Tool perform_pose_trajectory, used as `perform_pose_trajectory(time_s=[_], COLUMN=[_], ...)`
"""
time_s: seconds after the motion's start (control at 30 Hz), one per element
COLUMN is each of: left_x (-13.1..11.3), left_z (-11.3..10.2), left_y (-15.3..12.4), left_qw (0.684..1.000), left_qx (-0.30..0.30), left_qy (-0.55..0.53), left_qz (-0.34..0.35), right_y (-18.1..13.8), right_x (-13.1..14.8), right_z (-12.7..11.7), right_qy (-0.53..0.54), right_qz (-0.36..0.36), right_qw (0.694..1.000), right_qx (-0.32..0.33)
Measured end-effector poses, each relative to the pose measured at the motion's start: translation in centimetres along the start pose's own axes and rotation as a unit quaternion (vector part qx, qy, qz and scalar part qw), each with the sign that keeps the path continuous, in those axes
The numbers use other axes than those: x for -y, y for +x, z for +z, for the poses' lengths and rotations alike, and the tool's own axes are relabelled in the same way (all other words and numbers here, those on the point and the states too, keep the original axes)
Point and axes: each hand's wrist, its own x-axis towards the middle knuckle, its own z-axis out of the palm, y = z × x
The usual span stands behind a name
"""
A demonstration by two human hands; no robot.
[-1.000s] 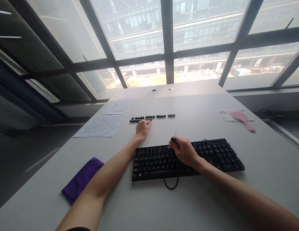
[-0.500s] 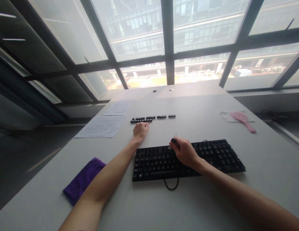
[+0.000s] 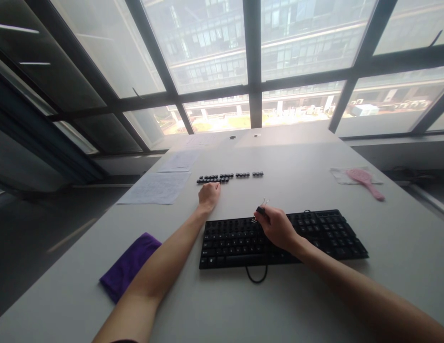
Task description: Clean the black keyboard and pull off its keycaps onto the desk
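Observation:
A black keyboard (image 3: 229, 247) lies on the white table, its upper rows bare of keycaps on the left part. Over those rows my right hand (image 3: 277, 227) is closed around a keycap puller (image 3: 260, 209) with a black grip and thin wire ends. My left hand (image 3: 209, 195) is closed at the near row of loose black keycaps (image 3: 227, 176); its fingertips touch or nearly touch that row. Whatever it pinches is hidden by the fingers. More keycaps (image 3: 257, 174) stand in short groups further right.
A folded purple cloth (image 3: 130, 264) lies by my left forearm. Printed sheets (image 3: 153, 188) cover the table's left side. On the right, a pink hairbrush (image 3: 363, 178) rests partly on a pale packet (image 3: 338, 175). The keyboard's cable (image 3: 256, 281) loops out at the near edge.
The whole view has shifted slightly. My left hand has drawn back a touch from the keycap rows; my right hand keeps the keycap puller over the keyboard.

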Motion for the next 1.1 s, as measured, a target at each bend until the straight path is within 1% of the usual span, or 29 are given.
perform_pose_trajectory(time_s=[0.3, 0.47, 0.53, 0.7, 0.77, 0.9, 1.1], left_x=[0.2, 0.2, 0.1, 0.3, 0.5, 0.9, 1.1], left_z=[0.1, 0.1, 0.0, -0.3, -0.2, 0.3, 0.4], left_y=[0.1, -0.1, 0.1, 0.7, 0.8, 1.0, 0.7], left_qw=[1.000, 1.000, 1.000, 0.997, 0.996, 0.994, 0.993], left_qx=[0.000, -0.004, -0.017, -0.070, -0.077, -0.069, -0.071], left_qy=[0.004, 0.002, 0.001, 0.004, 0.008, 0.029, 0.036], left_qz=[0.004, 0.019, 0.020, 0.024, 0.038, 0.084, 0.091], right_y=[0.0, 0.0, 0.0, 0.0, 0.0, 0.0, 0.0], right_x=[0.0, 0.0, 0.0, 0.0, 0.1, 0.2, 0.1], right_z=[-0.1, 0.0, 0.0, 0.0, -0.1, -0.1, -0.1], right_qy=[-0.008, -0.004, -0.002, -0.001, -0.003, -0.009, -0.009], right_qz=[-0.002, -0.002, -0.001, 0.001, 0.001, 0.002, 0.004], right_qw=[1.000, 1.000, 1.000, 1.000, 1.000, 1.000, 1.000], right_qx=[0.001, 0.000, 0.000, 0.005, 0.006, 0.008, 0.010])
